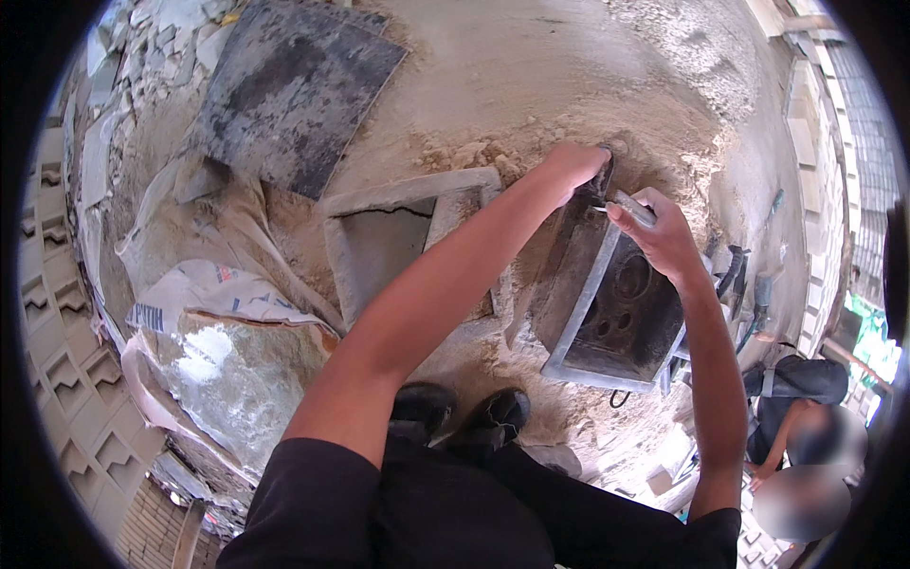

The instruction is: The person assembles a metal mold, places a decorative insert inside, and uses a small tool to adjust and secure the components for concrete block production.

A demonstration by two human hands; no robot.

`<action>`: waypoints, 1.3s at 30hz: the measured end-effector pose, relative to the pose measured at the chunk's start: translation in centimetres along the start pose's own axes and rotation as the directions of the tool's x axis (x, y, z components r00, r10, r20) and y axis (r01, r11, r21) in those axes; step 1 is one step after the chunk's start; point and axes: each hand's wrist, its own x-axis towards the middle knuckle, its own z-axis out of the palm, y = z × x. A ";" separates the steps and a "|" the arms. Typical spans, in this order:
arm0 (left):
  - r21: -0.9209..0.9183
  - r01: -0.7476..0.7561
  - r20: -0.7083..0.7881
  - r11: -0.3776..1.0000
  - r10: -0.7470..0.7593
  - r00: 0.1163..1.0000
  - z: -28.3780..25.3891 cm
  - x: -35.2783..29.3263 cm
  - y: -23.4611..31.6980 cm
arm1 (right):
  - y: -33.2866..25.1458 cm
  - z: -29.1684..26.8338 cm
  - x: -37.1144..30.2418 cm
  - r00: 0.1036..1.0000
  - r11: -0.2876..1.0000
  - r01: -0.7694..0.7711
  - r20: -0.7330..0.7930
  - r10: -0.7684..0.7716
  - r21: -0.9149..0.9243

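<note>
A rectangular dark metal mould [566, 356] lies in front of me, with round shapes on its inner floor. My left hand [576, 171] reaches across to its far end, fingers curled round a dark piece [599, 182] there that I cannot name. My right hand [662, 234] is closed on a pale-handled tool [633, 207] over the mould's far edge. The tool's thin tip points left, towards my left hand. Its exact kind is unclear, and part of the mould's far end is hidden by my hands.
Left of the mould stands a grey open box frame [334, 248] with a cracked inside. Beyond it lies a blackened flat board [294, 90]. An open sack of pale powder [237, 379] sits near my left. Hand tools [758, 294] lie to the right, where a person [796, 408] crouches.
</note>
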 end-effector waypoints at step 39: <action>-0.118 0.143 0.169 0.983 -0.122 0.978 -0.3 -5.6 3.7 | -2.0 -0.4 -3.7 0.987 0.995 0.093 0.137 -0.089 -0.030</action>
